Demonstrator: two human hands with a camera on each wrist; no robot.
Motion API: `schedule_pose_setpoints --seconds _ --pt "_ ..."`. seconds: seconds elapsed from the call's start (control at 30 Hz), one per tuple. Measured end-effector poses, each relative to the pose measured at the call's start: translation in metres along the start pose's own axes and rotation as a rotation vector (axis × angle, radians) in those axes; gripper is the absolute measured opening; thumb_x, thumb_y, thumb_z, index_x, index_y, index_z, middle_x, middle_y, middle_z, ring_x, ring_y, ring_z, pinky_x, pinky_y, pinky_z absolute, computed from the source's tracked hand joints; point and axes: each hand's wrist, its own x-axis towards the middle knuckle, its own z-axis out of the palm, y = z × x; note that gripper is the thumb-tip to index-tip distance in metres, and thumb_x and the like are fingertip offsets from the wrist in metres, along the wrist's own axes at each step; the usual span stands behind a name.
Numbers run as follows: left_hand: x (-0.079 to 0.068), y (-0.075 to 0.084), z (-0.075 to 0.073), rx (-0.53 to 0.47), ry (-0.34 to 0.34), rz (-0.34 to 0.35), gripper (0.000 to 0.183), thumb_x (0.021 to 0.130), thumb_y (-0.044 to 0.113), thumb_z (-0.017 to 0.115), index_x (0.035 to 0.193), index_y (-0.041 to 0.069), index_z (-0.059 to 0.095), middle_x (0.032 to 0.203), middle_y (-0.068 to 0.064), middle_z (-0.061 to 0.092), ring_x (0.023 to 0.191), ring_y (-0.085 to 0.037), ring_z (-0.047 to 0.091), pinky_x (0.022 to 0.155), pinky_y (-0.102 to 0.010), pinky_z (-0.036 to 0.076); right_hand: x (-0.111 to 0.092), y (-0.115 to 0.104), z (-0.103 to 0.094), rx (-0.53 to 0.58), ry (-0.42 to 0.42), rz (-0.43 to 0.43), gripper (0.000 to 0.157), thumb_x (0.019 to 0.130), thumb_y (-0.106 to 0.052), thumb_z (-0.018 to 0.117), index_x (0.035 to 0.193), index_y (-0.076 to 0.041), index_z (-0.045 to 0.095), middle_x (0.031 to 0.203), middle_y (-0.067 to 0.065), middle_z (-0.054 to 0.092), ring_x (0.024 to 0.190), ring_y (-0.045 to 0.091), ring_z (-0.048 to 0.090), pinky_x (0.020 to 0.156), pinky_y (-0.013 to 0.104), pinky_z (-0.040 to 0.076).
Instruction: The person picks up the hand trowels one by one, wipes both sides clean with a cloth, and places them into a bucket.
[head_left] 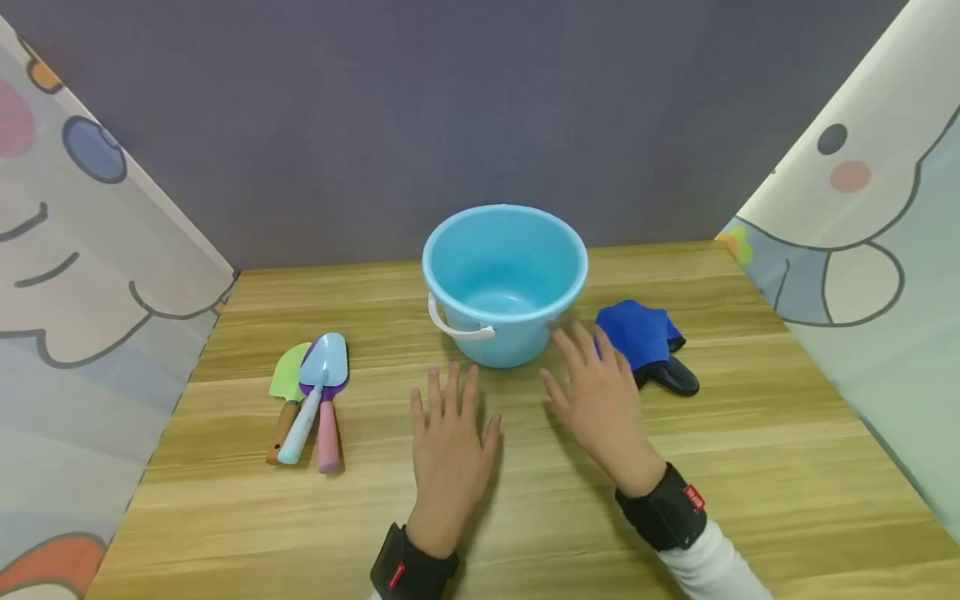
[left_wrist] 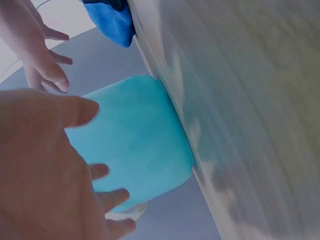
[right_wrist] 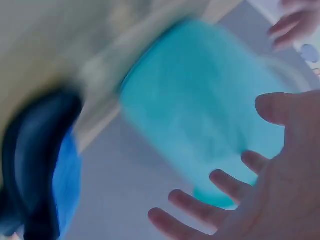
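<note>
A light blue bucket [head_left: 504, 342] stands upright at the back middle of the table, its white handle [head_left: 457, 332] hanging down at the front left. My left hand [head_left: 452, 454] is in front of it with fingers spread, holding nothing. To the right, my right hand [head_left: 602, 407] has its fingers extended near the bucket's right side; whether they touch it I cannot tell. In the right wrist view the bucket [right_wrist: 195, 100] is blurred beyond the spread fingers. Just beyond the right hand lies a blue and black glove-like cloth item [head_left: 637, 337], partly hidden by the fingers.
On the left of the wooden table [head_left: 247, 533], several small hand trowels lie in a pile: a light blue one [head_left: 324, 367] on top, a green one [head_left: 288, 373] with a brown handle, and a purple one with a pink handle [head_left: 327, 437]. A grey wall [head_left: 337, 133] stands behind.
</note>
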Motion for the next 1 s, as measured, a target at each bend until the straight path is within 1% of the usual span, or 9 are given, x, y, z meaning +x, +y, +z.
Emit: schedule_pose_setpoints --seconds 0.13,0.27,0.4,0.5,0.53,0.6,0.77,0.93,1.0 --pt "-0.002 -0.002 0.000 0.023 -0.018 -0.029 0.068 0.093 0.047 0.051 0.151 0.015 0.035 0.156 -0.014 0.039 0.146 -0.038 0.022 0.117 -0.061 0.022 0.018 0.034 -0.003 -0.023 0.031 0.034 0.059 0.086 -0.037 0.067 0.135 -0.008 0.051 0.144 0.023 0.047 0.127 0.048 0.042 0.090 0.067 0.046" --pt "-0.005 -0.003 0.000 0.045 -0.024 -0.037 0.068 0.093 0.047 0.051 0.151 0.015 0.035 0.156 -0.014 0.039 0.146 -0.038 0.021 0.117 -0.061 0.022 0.030 0.064 0.001 -0.047 0.003 0.093 0.065 0.084 -0.037 0.070 0.138 -0.008 0.048 0.143 0.029 0.044 0.114 0.055 0.049 0.077 0.070 0.050" --pt "-0.005 -0.004 0.000 0.063 -0.041 -0.039 0.069 0.093 0.049 0.050 0.152 0.016 0.033 0.157 -0.014 0.037 0.146 -0.038 0.019 0.118 -0.061 0.021 0.036 0.085 0.008 -0.042 -0.114 0.185 0.082 0.081 -0.044 0.071 0.145 -0.006 0.038 0.139 0.040 0.040 0.092 0.066 0.052 0.061 0.073 0.051" --pt "-0.005 -0.004 0.002 0.071 -0.059 -0.042 0.070 0.094 0.050 0.048 0.152 0.016 0.031 0.158 -0.014 0.035 0.147 -0.038 0.017 0.118 -0.061 0.020 0.037 0.096 0.016 -0.024 -0.248 0.240 0.087 0.081 -0.045 0.071 0.145 0.001 0.033 0.132 0.047 0.038 0.088 0.071 0.049 0.059 0.074 0.050" --pt "-0.005 -0.004 0.002 0.072 -0.064 -0.042 0.070 0.094 0.051 0.048 0.153 0.016 0.030 0.158 -0.013 0.034 0.147 -0.038 0.016 0.118 -0.061 0.020 0.037 0.100 0.019 -0.020 -0.275 0.243 0.086 0.082 -0.044 0.071 0.144 0.003 0.034 0.129 0.048 0.039 0.090 0.071 0.048 0.061 0.075 0.050" --pt "-0.005 -0.004 0.004 0.071 -0.066 -0.044 0.071 0.094 0.051 0.048 0.153 0.017 0.030 0.159 -0.013 0.033 0.148 -0.038 0.014 0.119 -0.061 0.019 0.038 0.107 0.026 -0.023 -0.292 0.203 0.080 0.085 -0.041 0.069 0.140 0.007 0.037 0.125 0.048 0.041 0.093 0.070 0.048 0.067 0.074 0.050" --pt "-0.005 -0.005 0.004 0.061 -0.058 -0.055 0.070 0.094 0.050 0.048 0.152 0.016 0.031 0.159 -0.014 0.032 0.147 -0.038 0.014 0.119 -0.061 0.017 0.047 0.120 0.039 0.015 -0.229 0.101 0.068 0.088 -0.033 0.068 0.135 0.010 0.043 0.119 0.045 0.044 0.096 0.067 0.046 0.074 0.074 0.049" --pt "-0.003 -0.005 0.004 0.073 -0.074 -0.065 0.071 0.095 0.051 0.046 0.153 0.015 0.028 0.160 -0.014 0.030 0.148 -0.038 0.013 0.119 -0.061 0.018 0.052 0.123 0.039 0.038 -0.269 0.126 0.067 0.090 -0.033 0.065 0.137 0.008 0.040 0.123 0.044 0.040 0.100 0.067 0.042 0.065 0.074 0.050" --pt "-0.003 -0.005 0.005 0.083 -0.070 -0.070 0.071 0.094 0.050 0.047 0.153 0.015 0.029 0.160 -0.014 0.030 0.148 -0.038 0.014 0.119 -0.061 0.019 0.052 0.124 0.039 0.038 -0.291 0.133 0.068 0.091 -0.034 0.063 0.139 0.008 0.038 0.125 0.044 0.038 0.102 0.067 0.040 0.066 0.074 0.050"
